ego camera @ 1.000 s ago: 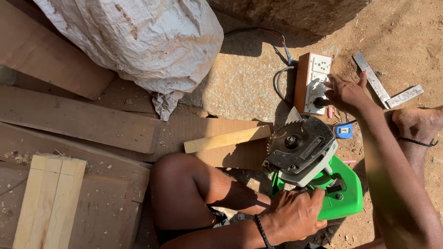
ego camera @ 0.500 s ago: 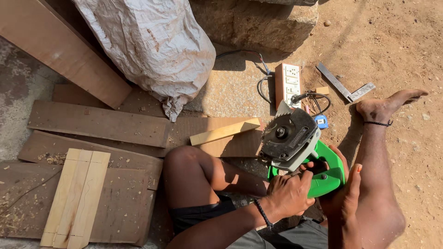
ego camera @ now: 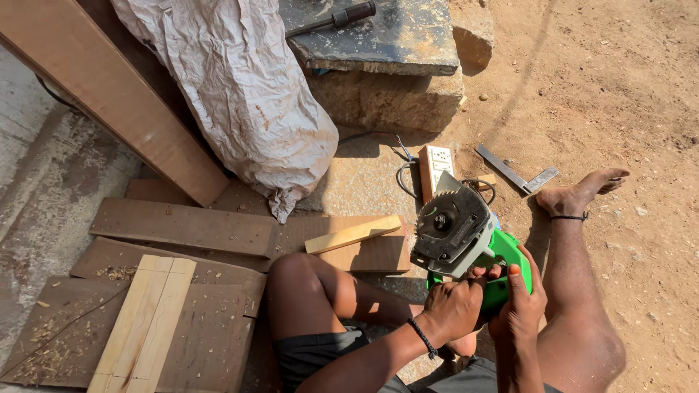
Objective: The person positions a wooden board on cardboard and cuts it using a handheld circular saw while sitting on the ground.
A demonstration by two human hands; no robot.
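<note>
I sit on the ground with a green circular saw (ego camera: 466, 240) tilted on its side in front of me, its toothed blade and grey guard facing up. My left hand (ego camera: 451, 309) grips the saw's body from below. My right hand (ego camera: 518, 302) wraps the green handle beside it. A short pale wood strip (ego camera: 354, 233) lies on a brown board just left of the saw. A wooden switch box with a white socket plate (ego camera: 437, 167) and its cable lie just beyond the blade.
A metal try square (ego camera: 518, 173) lies on the dirt by my right foot (ego camera: 582, 195). Pale planks (ego camera: 144, 324) rest on brown boards at the left. A white sack (ego camera: 240, 102) leans on a stone block (ego camera: 386, 65) with a hammer (ego camera: 335, 17) on top.
My right hand left the switch box and came back onto the saw's green handle. The view has pulled back and tilted up, showing the stone block and hammer.
</note>
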